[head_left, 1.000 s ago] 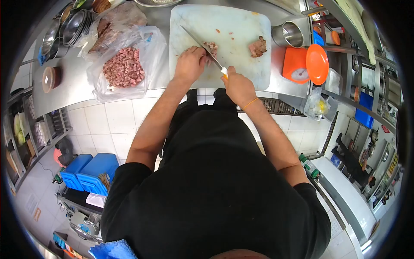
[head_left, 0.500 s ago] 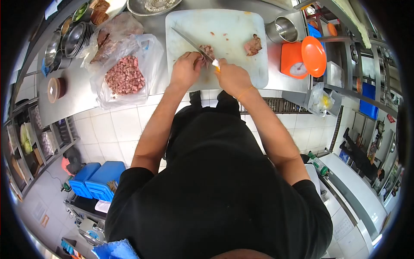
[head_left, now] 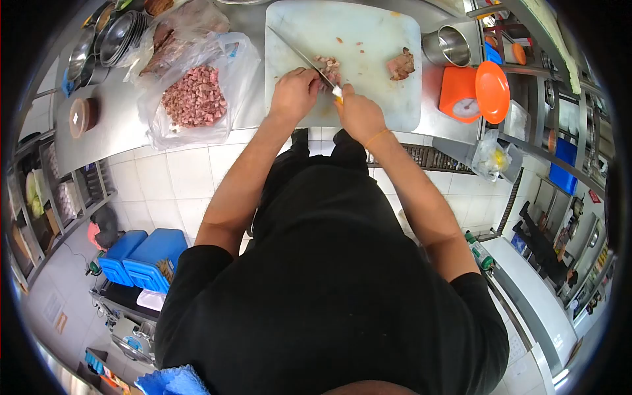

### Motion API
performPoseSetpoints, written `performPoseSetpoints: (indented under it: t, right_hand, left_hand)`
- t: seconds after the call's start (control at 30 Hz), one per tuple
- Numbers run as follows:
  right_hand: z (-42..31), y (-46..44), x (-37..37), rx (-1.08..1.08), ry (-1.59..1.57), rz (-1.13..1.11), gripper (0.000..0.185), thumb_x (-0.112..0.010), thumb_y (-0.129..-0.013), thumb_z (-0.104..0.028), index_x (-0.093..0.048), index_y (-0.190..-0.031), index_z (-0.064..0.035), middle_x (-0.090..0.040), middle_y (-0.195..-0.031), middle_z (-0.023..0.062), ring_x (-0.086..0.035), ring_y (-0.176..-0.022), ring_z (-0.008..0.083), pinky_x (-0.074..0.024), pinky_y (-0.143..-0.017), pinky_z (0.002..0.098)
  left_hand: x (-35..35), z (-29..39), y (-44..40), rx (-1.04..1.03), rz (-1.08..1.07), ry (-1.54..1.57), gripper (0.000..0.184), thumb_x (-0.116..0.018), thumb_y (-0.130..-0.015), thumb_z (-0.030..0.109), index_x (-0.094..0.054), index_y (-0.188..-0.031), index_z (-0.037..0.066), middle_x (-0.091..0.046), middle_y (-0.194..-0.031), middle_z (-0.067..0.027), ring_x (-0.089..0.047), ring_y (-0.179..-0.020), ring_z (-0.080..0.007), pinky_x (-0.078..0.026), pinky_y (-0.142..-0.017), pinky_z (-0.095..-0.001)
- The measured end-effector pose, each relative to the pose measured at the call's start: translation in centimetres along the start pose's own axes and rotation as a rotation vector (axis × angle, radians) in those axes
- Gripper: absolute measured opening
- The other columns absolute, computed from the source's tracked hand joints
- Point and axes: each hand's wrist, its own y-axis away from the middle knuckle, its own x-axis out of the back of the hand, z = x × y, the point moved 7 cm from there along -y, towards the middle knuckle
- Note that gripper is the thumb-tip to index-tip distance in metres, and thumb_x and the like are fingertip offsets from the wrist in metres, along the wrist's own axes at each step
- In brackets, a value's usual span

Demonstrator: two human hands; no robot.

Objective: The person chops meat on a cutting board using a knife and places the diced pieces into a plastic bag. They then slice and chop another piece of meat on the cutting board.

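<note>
Knife shifts leftward under a closed right hand

From where I stand, the long knife (head_left: 301, 54) has edged leftward over the white cutting board (head_left: 375, 36) since the earlier frame, its tip now close to the far left edge. Its handle is held firmly in the right hand (head_left: 361, 117), fingers wrapped round it. Just left of that grip, the left hand (head_left: 295, 93) keeps its fingertips bunched narrow beside the blade; whether they pinch any meat, I cannot tell.

Small pieces of cut meat (head_left: 328, 66) lie against the blade, just beyond both grips. Beyond the right grip and off to its right sits a larger chunk of meat (head_left: 401, 64), with a few scraps between.

Well left of the left grip, diced meat (head_left: 195, 99) fills an open clear plastic bag (head_left: 238, 69) on the steel desk (head_left: 113, 131), a round tub (head_left: 83, 117) farther left. Past the board, to the right of the right grip, stand a steel pot (head_left: 453, 47) and, nearer, an orange scale (head_left: 459, 95) with an orange dish (head_left: 492, 92) tilted beside it.
</note>
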Motion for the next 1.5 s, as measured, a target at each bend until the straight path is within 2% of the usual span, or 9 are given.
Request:
performPoseSetpoints:
  t: [0.4,0.6,0.7,1.0,1.1,1.2,1.3,1.4,1.5]
  right_hand:
    - [-2.4,3.2,4.5,-0.004,0.080,-0.069,0.030,-0.063,-0.104,-0.023,-0.057,-0.115,0.0044,-0.077,-0.089,0.0248,-0.077,-0.086,0.0434,-0.0600,-0.079,0.0542]
    - [-0.5,0.9,-1.4,-0.056,0.007,-0.025,0.033,-0.061,-0.105,-0.023,-0.055,-0.119,0.0055,-0.077,-0.091,0.0256,-0.076,-0.086,0.0452,-0.0598,-0.080,0.0548]
    - [-0.9,-0.5,-1.2,-0.027,-0.021,0.020,0.038,-0.064,-0.105,-0.030,-0.055,-0.118,0.0046,-0.076,-0.088,0.0260,-0.075,-0.084,0.0455,-0.0595,-0.077,0.0555]
    - [-2.7,1.6,3.1,-0.014,0.042,-0.059,0.038,-0.064,-0.105,-0.030,-0.056,-0.116,0.0052,-0.075,-0.089,0.0266,-0.075,-0.086,0.0470,-0.0597,-0.078,0.0551]
    - [-3.3,2.4,2.9,-0.030,0.035,-0.106,0.037,-0.061,-0.105,-0.026,-0.056,-0.119,0.0074,-0.076,-0.091,0.0282,-0.077,-0.087,0.0465,-0.0602,-0.080,0.0558]
    - [-2.4,0.8,-0.8,-0.060,-0.025,-0.020,0.037,-0.061,-0.105,-0.026,-0.055,-0.118,0.0081,-0.076,-0.090,0.0274,-0.076,-0.086,0.0468,-0.0602,-0.079,0.0562]
    - [-2.5,-0.4,-1.2,-0.047,-0.014,0.017,0.046,-0.061,-0.105,-0.027,-0.053,-0.128,0.0116,-0.076,-0.091,0.0271,-0.076,-0.086,0.0468,-0.0601,-0.078,0.0561]
    - [-2.3,-1.3,-0.9,-0.059,-0.067,-0.064,0.056,-0.063,-0.105,-0.029,-0.049,-0.138,0.0142,-0.075,-0.097,0.0309,-0.075,-0.092,0.0483,-0.0581,-0.083,0.0582]
    - [-2.9,-0.5,1.1,-0.067,-0.053,-0.087,0.051,-0.063,-0.105,-0.028,-0.052,-0.134,0.0120,-0.075,-0.099,0.0315,-0.074,-0.094,0.0488,-0.0580,-0.084,0.0578]
  left_hand:
    - [0.6,-1.1,0.4,0.118,-0.036,0.095,0.014,-0.077,-0.093,0.013,-0.075,-0.104,0.004,-0.076,-0.097,-0.0152,-0.075,-0.087,-0.0340,-0.060,-0.077,-0.0440]
    - [0.2,-1.0,0.1,0.095,-0.056,0.029,0.010,-0.074,-0.094,0.012,-0.076,-0.101,0.005,-0.075,-0.095,-0.0153,-0.073,-0.085,-0.0366,-0.059,-0.077,-0.0467]
    - [0.2,-1.0,0.1,0.082,-0.058,0.031,0.009,-0.073,-0.094,0.011,-0.076,-0.100,0.005,-0.075,-0.094,-0.0154,-0.072,-0.085,-0.0378,-0.059,-0.077,-0.0471]
    - [0.8,-1.2,0.6,0.124,-0.115,0.075,0.016,-0.076,-0.091,0.007,-0.074,-0.106,0.002,-0.076,-0.102,-0.0154,-0.077,-0.094,-0.0333,-0.061,-0.085,-0.0441]
    - [0.7,-1.5,0.7,0.118,-0.107,0.082,0.016,-0.075,-0.091,0.006,-0.073,-0.107,0.003,-0.075,-0.101,-0.0154,-0.075,-0.095,-0.0347,-0.060,-0.084,-0.0448]
    - [0.7,-1.3,0.5,0.093,-0.108,0.050,0.015,-0.074,-0.091,0.005,-0.073,-0.106,0.004,-0.075,-0.100,-0.0152,-0.074,-0.095,-0.0365,-0.059,-0.083,-0.0464]
    - [0.8,-1.0,0.4,0.077,-0.113,0.025,0.013,-0.072,-0.091,0.004,-0.073,-0.104,0.004,-0.074,-0.099,-0.0148,-0.072,-0.094,-0.0379,-0.059,-0.082,-0.0479]
    - [0.8,-1.1,0.4,0.046,-0.095,0.026,0.012,-0.072,-0.091,0.004,-0.073,-0.103,0.004,-0.075,-0.099,-0.0145,-0.073,-0.094,-0.0374,-0.059,-0.083,-0.0474]
    - [1.0,-1.2,0.6,0.058,-0.068,0.022,0.012,-0.072,-0.091,0.004,-0.074,-0.103,0.004,-0.075,-0.099,-0.0143,-0.073,-0.094,-0.0370,-0.059,-0.083,-0.0470]
